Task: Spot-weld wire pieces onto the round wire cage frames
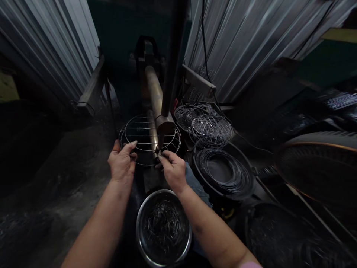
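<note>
A round wire rack (139, 143) with straight cross wires sits around the lower arm of a spot-welding machine (156, 87). My left hand (122, 158) grips its left rim, the thumb on top. At the near side of the rack, right below the upper electrode, my right hand (173, 167) is closed in a pinch. What lies between those fingertips is too small to make out. Just below my hands stands a metal bowl (141, 245) holding many small bent wire pieces.
Right of the machine lie stacked wire racks (212, 128) and a dark pan (249, 160) with wire rings (231, 171) in it. A large round fan-like housing (315, 167) is at the far right. Corrugated metal sheets (251, 41) stand behind.
</note>
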The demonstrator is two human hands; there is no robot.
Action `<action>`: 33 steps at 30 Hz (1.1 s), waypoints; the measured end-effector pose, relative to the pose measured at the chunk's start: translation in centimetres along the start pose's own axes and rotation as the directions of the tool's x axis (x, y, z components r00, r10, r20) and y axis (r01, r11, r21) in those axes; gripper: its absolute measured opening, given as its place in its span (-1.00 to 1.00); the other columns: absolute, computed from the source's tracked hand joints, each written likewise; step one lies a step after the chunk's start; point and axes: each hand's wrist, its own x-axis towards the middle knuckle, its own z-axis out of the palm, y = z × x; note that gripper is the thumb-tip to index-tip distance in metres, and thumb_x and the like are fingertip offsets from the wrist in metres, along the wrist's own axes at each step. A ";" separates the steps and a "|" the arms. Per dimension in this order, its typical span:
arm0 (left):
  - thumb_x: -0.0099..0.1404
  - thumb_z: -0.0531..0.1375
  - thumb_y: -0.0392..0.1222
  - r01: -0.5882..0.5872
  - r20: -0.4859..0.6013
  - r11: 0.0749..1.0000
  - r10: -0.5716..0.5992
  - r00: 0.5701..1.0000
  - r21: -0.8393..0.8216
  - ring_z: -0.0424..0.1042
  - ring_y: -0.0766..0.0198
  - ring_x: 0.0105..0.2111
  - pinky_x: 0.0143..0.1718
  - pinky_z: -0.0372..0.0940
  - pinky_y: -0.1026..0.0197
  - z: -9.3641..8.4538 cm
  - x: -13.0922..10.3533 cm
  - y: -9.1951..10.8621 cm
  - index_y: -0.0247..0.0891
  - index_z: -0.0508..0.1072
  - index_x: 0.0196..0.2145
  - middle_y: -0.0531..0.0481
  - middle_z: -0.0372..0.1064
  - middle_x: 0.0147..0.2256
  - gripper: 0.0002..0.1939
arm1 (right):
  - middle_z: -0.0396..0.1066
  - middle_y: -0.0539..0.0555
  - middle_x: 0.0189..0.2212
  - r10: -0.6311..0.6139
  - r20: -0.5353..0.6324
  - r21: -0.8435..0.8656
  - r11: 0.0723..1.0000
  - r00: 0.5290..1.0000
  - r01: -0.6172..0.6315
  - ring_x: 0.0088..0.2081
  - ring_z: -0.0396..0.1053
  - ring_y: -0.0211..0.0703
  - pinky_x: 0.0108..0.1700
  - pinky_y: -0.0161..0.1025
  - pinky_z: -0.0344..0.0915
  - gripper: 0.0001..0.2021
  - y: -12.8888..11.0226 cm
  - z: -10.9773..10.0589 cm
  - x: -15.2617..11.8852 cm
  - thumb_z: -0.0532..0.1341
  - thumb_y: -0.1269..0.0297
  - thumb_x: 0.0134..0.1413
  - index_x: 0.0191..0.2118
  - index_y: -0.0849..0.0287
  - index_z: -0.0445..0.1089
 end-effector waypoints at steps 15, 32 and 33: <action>-0.35 0.42 -0.40 0.025 0.026 0.999 -0.025 0.999 -0.029 0.24 0.42 -0.55 -0.62 -0.03 0.36 -0.3 0.6 -0.2 -0.25 0.29 -0.33 0.18 0.20 -0.53 -0.43 | 0.51 0.02 -0.45 -0.189 0.096 -0.201 0.958 0.977 0.205 -0.42 0.44 -0.17 -0.27 -0.25 0.42 -0.85 1.4 -1.3 -0.5 0.19 0.25 0.10 -0.35 0.12 0.51; -0.35 0.40 -0.41 0.076 0.069 0.995 -0.081 0.994 0.071 0.19 0.47 -0.63 -0.65 -0.11 0.40 -0.2 0.6 1.0 -0.27 0.29 -0.18 0.16 0.27 -0.54 -0.30 | 0.55 0.05 -0.38 -0.325 0.347 -0.449 0.766 0.880 0.460 -0.35 0.47 -0.14 -0.22 -0.25 0.38 -0.80 1.0 -5.3 3.1 0.15 0.38 0.06 -0.24 0.12 0.51; -0.35 0.40 -0.41 0.078 0.069 0.993 -0.083 0.994 0.084 0.16 0.48 -0.64 -0.65 -0.12 0.39 -0.2 0.6 1.1 -0.27 0.29 -0.21 0.17 0.26 -0.55 -0.33 | 0.54 0.05 -0.39 -0.328 0.367 -0.482 0.733 0.871 0.480 -0.34 0.47 -0.14 -0.21 -0.26 0.37 -0.79 0.9 -5.2 3.2 0.13 0.41 0.06 -0.26 0.13 0.50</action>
